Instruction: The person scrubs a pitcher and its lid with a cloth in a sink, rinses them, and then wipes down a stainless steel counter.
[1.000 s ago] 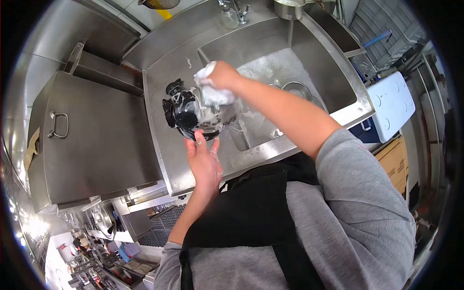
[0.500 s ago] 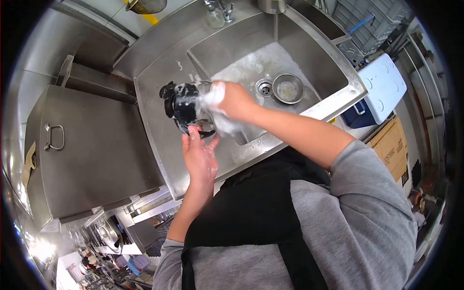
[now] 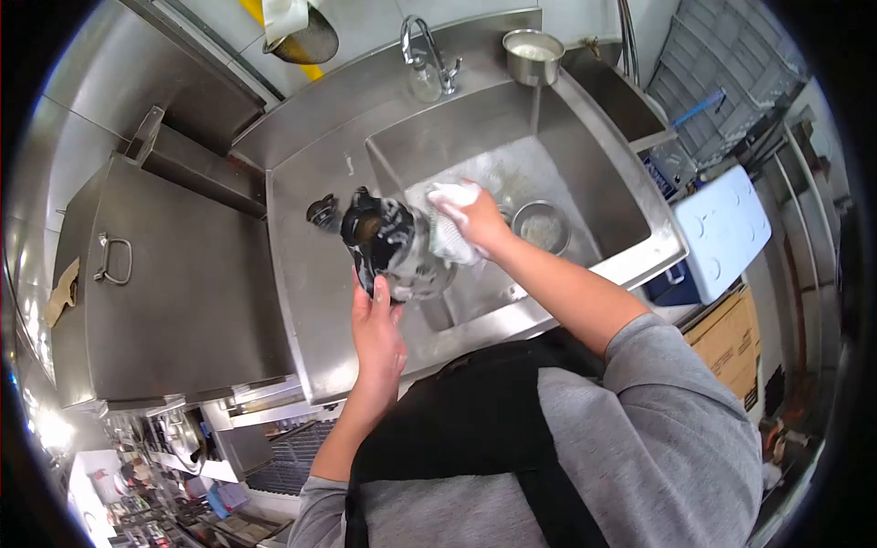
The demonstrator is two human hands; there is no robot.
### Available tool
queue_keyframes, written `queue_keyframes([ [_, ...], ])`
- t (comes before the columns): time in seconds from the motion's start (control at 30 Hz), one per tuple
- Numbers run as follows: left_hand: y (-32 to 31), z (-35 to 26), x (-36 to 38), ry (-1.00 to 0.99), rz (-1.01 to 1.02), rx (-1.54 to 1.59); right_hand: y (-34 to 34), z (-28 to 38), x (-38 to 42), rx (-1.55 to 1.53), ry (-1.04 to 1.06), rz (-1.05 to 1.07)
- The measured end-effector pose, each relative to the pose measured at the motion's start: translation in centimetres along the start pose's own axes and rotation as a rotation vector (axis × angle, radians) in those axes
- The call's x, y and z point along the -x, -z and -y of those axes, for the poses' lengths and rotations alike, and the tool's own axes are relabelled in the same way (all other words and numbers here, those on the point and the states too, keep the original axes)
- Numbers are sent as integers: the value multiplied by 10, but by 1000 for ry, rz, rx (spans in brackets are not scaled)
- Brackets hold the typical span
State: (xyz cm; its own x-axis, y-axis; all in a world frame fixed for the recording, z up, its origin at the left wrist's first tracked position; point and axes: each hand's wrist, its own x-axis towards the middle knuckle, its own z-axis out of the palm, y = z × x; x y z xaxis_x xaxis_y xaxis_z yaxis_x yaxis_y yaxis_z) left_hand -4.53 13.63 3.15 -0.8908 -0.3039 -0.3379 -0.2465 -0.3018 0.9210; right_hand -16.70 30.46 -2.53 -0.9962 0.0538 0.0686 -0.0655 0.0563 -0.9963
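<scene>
My left hand is closed around the black handle of a coffee pot. The pot is tilted, its dark mouth facing up and left, with suds on its black collar and shiny body. In my right hand is a foamy white scrubbing cloth, against or very close to the pot's right side; the exact contact is blurred. A small black lid lies on the steel drainboard, left of the pot.
A deep sink basin holds suds and a round strainer. Behind it stand a faucet, a soap bottle and a metal pot. A blue-and-white cooler and a cardboard box stand at the right.
The coffee pot has turned so its mouth shows, and the black lid appears apart from it. My right hand with the cloth has shifted right. The camera view has shifted too.
</scene>
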Motion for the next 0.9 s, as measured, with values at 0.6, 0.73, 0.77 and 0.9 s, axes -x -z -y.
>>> queue_keyframes([
  [0.6, -136, 66, -92, 192, -22, 68, 271, 11, -370, 930, 470, -300],
  [0.73, -143, 64, -113, 137, -35, 70, 221, -13, -397, 1471, 637, -173],
  [0.77, -145, 63, -117, 139, -66, 76, 198, -15, -401, 1461, 705, -99],
  [0.9, -148, 63, -130, 119, -139, -27, 121, -56, -419, 1374, 874, 208],
])
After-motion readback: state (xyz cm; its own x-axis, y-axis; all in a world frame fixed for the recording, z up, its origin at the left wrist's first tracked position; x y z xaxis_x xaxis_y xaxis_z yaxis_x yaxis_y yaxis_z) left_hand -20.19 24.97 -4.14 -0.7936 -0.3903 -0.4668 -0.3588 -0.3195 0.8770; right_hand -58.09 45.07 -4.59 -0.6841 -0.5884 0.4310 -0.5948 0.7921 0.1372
